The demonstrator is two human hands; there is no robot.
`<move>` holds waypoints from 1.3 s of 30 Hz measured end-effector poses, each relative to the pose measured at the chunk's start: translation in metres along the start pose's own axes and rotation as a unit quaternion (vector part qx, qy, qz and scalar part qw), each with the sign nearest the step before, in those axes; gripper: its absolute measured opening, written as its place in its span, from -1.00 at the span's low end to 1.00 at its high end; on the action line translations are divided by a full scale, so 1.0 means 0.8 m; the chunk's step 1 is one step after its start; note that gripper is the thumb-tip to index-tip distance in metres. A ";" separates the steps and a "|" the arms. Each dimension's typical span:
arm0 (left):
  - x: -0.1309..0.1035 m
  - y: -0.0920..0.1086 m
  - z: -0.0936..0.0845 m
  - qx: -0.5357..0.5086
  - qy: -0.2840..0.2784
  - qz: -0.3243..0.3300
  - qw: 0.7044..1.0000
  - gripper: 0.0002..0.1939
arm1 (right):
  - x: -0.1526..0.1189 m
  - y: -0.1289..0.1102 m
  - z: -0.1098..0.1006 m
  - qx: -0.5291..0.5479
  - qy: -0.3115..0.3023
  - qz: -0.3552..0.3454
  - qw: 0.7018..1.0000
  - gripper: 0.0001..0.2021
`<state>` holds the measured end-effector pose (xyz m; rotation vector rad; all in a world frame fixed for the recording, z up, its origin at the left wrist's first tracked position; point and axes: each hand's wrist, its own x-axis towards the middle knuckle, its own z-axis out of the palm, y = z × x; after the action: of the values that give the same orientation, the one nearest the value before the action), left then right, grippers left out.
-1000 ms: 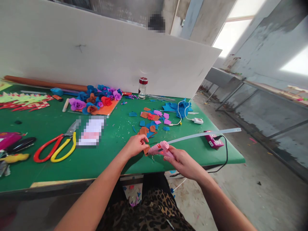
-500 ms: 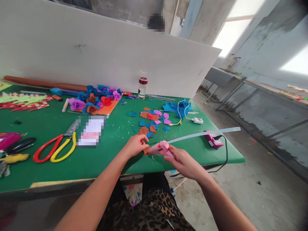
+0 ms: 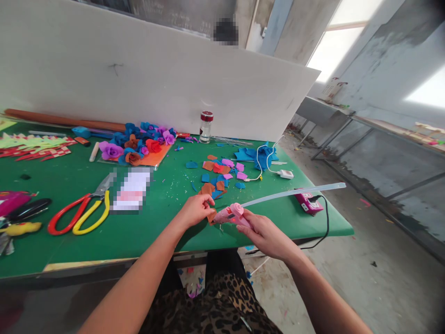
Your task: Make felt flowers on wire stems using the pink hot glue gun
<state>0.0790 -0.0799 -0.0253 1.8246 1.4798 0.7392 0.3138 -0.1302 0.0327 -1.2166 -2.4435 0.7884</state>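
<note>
My left hand (image 3: 195,209) pinches a small brown crepe-paper piece (image 3: 211,216) low over the front of the green table. In my right hand (image 3: 266,233) is a pink glue gun (image 3: 237,215), its nozzle pointing left and touching or almost touching the brown piece. A long clear glue stick (image 3: 295,194) sticks out of the gun's back toward the right. Just beyond my hands lie cut paper petals (image 3: 219,178) in brown, blue, red and purple. My right fingers wrap the gun's handle, so the trigger is hidden.
Red-and-yellow-handled scissors (image 3: 85,208) lie left, near paper flowers (image 3: 139,144). A lidded jar (image 3: 206,127) stands at the back by a white board (image 3: 156,74). A pink power socket (image 3: 309,202) with a black cord sits near the table's right edge; a white charger (image 3: 285,174) lies behind it.
Hardly anything differs. The glue stick's far end has shifted very slightly down and left; both hands keep their places and grips.
</note>
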 end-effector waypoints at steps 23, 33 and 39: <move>0.000 -0.002 0.000 -0.009 -0.006 0.002 1.000 -0.85 | -0.001 0.002 -0.005 -0.003 0.001 0.009 1.000 -0.80; 0.000 0.000 -0.002 -0.007 -0.007 0.001 1.000 -0.85 | -0.001 0.004 -0.008 -0.012 0.000 0.015 1.000 -0.83; 0.000 0.001 -0.002 -0.007 -0.009 0.001 1.000 -0.85 | -0.002 0.006 -0.009 -0.018 0.000 0.016 1.000 -0.83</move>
<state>0.0779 -0.0800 -0.0237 1.8188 1.4576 0.7301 0.3215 -0.1267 0.0355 -1.2718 -2.4547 0.7550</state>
